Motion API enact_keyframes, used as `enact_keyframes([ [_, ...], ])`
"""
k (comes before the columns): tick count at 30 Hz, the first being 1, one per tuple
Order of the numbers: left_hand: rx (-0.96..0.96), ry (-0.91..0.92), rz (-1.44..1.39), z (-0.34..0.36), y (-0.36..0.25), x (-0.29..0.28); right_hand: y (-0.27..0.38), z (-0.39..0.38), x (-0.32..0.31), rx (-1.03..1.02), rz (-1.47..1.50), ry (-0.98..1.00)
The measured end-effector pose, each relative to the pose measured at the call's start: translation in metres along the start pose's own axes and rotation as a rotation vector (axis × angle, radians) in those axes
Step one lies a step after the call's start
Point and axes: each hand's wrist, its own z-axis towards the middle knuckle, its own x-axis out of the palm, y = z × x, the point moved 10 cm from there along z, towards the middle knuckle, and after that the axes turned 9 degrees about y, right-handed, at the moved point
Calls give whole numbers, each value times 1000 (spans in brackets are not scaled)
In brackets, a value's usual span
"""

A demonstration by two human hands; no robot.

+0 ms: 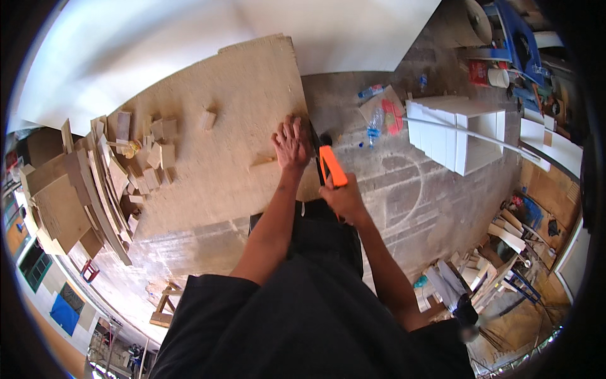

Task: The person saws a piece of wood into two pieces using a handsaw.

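Observation:
My left hand (292, 145) lies on the plywood board (227, 82) by its right edge, fingers spread and bent slightly. Just right of it, my right hand (341, 199) is wrapped round the orange-handled tool (333, 164), which looks like a saw. Its dark part runs along the board's edge and is partly hidden beside my left hand. A small wooden offcut (262, 162) rests on the board left of my left hand.
Offcuts (154, 151) and stacked strips cover the board's left side. A white panel (353, 28) lies beyond. On the floor at right are plastic bottles (375, 120), a white cabinet (451, 129) with a long pole (480, 136) across it, and scrap wood (480, 271).

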Motion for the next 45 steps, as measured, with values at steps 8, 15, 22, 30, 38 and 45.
enact_keyframes([
  [8, -36, 60, 3, -10, 5, 6, 0, -16, 0, 41, 116, 46],
  [15, -50, 52, -28, -9, 13, 6, 6, -33, 6, -3, 66, 18],
  [22, -5, 9, 23, -2, 1, 6, -10, 0, 1, -41, 93, -53],
  [30, -33, 45, 29, -10, 1, 11, -12, -10, 6, -100, 32, 28],
  [38, -18, 5, 43, -8, 3, 8, -7, -29, -5, -74, 37, 38],
  [45, -31, -27, 41, -8, 8, 7, 6, -14, -2, -86, 87, 68],
])
